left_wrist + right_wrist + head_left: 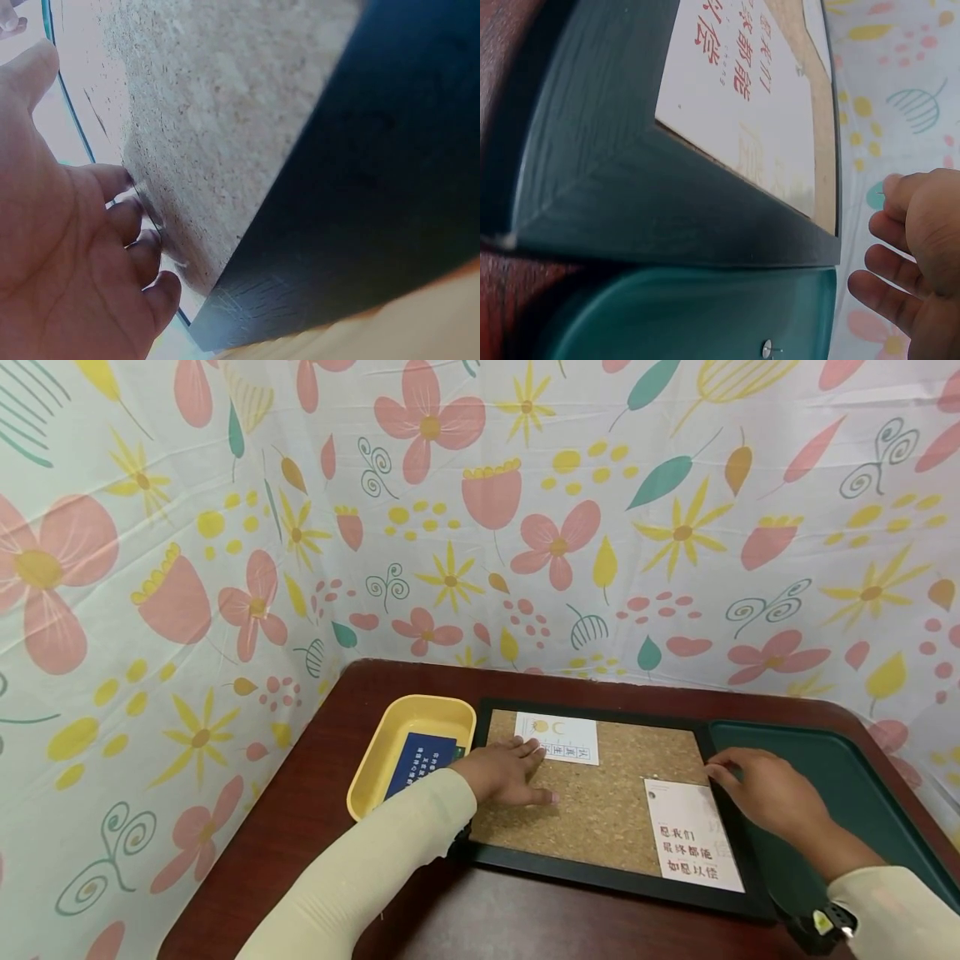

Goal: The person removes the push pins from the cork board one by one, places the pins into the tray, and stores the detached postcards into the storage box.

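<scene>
Fingers of the left hand (506,772) are spread and laid flat, with nothing gripped, over the far left part of a black-framed corkboard (585,810); by their tips the lower left corner of a white card (577,743) is covered. That card, printed with a sun and moon, is placed at the corkboard's far left. The right hand (768,789) is held over the corkboard's right frame edge, thumb and forefinger brought together; between them a pin (880,193) appears to be pinched, only its thin point being visible. A second card (686,843), lettered in red, is set at the corkboard's near right.

To the left of the corkboard, a blue card (420,760) is contained in a yellow tray (375,752). To its right is placed a green tray (840,777), in which a loose tack (767,349) can be seen. All are carried by a dark red surface (525,918).

The pin is judged light, stiff and sharp, best taken by its head. The white card is probably thin, easily creased and apt to slide, best steadied flat near a corner.
</scene>
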{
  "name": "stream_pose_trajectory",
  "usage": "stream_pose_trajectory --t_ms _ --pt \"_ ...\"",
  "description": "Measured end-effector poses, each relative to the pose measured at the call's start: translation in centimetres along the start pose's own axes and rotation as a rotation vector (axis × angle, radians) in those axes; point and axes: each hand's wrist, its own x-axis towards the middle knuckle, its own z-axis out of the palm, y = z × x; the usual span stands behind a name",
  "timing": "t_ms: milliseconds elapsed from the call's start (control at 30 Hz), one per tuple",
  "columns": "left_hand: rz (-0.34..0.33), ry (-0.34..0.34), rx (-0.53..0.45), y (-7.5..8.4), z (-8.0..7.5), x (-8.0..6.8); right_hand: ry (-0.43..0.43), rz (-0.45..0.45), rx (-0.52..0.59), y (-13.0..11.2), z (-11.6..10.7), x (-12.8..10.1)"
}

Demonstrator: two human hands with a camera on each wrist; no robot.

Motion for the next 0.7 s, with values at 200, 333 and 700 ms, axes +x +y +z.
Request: stream_pose_trajectory --t_ms 200,333,700 --pt "-0.004 -0.004 0.000 0.0 0.0 0.0 -0.007 0.007 0.007 0.7 -0.2 -0.1" --pt "-0.006 -0.007 -0.006 -0.1 0.0 0.0 -0.015 0.018 0.004 1.0 -0.4 -0.1" --pt "0.000 -0.004 -0.006 0.0 -0.1 -0.2 -0.056 0.070 0.012 2.2 -1.1 -0.9"
